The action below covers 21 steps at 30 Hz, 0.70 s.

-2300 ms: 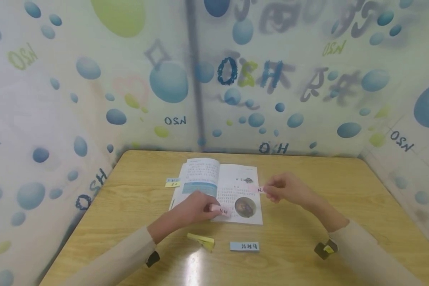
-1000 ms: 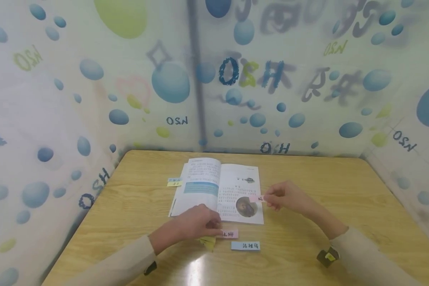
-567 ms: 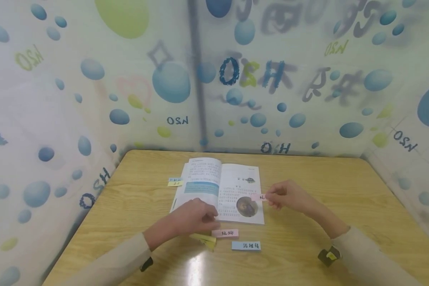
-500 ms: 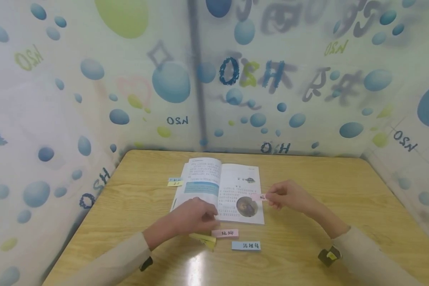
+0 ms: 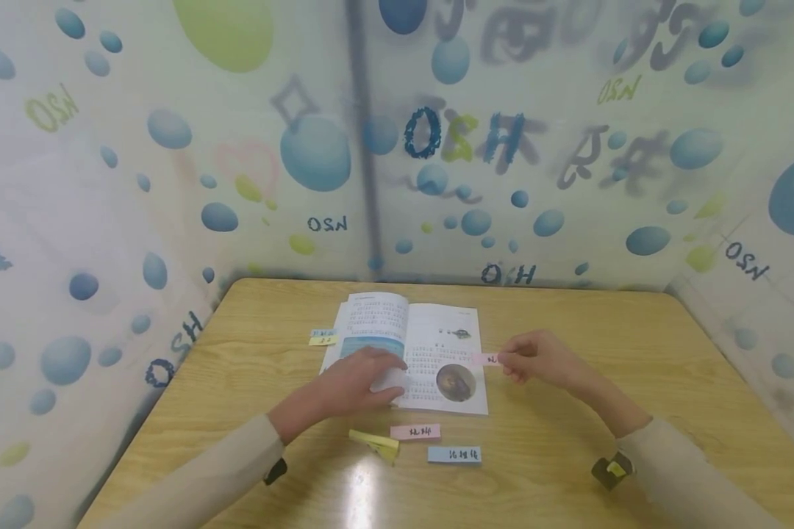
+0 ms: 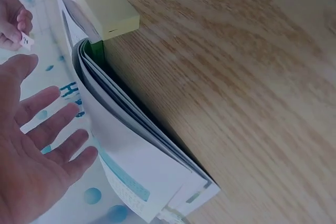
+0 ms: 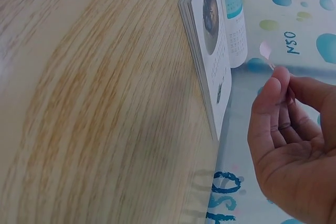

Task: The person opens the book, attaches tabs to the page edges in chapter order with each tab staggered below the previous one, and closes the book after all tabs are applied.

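Observation:
A book (image 5: 440,319) lies open on the table, printed pages up, with a round picture on its right page. My left hand (image 5: 353,382) is over the lower part of the left page, its fingers spread and holding nothing; the left wrist view shows the same hand (image 6: 44,153) with palm and fingers bare. At the book's right edge, my right hand (image 5: 545,360) pinches a pink sticky note (image 5: 486,359) between thumb and fingertips, the note's free end overlapping the page edge. In the right wrist view the note (image 7: 265,51) curls up from the fingertips.
Below the book lie a pink sticky-note pad (image 5: 415,432) with handwriting, a yellow pad (image 5: 374,439) with a lifted sheet, and a blue pad (image 5: 454,455). Blue and yellow tabs (image 5: 323,337) stick out from the book's left edge. A patterned curtain (image 5: 569,184) hangs behind the table.
My left hand has set the pink pad down beside the yellow one, let go and moved back up over the book. My right hand, still pinching the note, has shifted slightly right.

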Available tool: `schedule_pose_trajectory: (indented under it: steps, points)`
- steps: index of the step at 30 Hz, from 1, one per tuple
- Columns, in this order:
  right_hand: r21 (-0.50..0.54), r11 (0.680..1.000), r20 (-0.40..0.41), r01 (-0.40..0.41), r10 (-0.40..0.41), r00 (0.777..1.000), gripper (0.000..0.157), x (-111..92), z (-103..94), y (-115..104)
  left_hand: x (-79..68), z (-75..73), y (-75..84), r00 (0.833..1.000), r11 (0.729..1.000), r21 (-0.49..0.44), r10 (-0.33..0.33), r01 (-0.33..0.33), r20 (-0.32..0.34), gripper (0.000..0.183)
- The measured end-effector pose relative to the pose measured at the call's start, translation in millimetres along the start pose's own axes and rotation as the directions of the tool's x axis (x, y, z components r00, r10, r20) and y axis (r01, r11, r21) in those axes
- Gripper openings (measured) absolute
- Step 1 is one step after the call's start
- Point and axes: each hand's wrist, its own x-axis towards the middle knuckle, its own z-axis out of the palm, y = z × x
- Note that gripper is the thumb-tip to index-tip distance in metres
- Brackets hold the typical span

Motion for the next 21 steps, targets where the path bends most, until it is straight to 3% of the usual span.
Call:
schedule_pose_trajectory:
  steps: [6, 13, 21]
  points:
    - [0.003, 1.000, -0.010, 0.008, -0.007, 1.000, 0.025, 0.4, -2.0, 4.3, 8.3, 8.2, -9.3, 0.995, 0.999, 0.023, -0.051, 0.049, 0.084, 0.044]
    - [0.000, 1.000, -0.030, -0.003, 0.003, 1.000, 0.026, 1.5, -3.6, 8.5, 10.0, 13.6, -12.6, 0.976, 0.992, 0.050, -0.125, 0.118, 0.181, 0.058]
    - [0.004, 0.999, -0.063, -0.034, 0.034, 0.997, 0.024, 8.6, -6.7, 12.1, 7.9, 13.2, -14.5, 0.956, 0.984, 0.016, -0.174, 0.175, 0.234, 0.061]
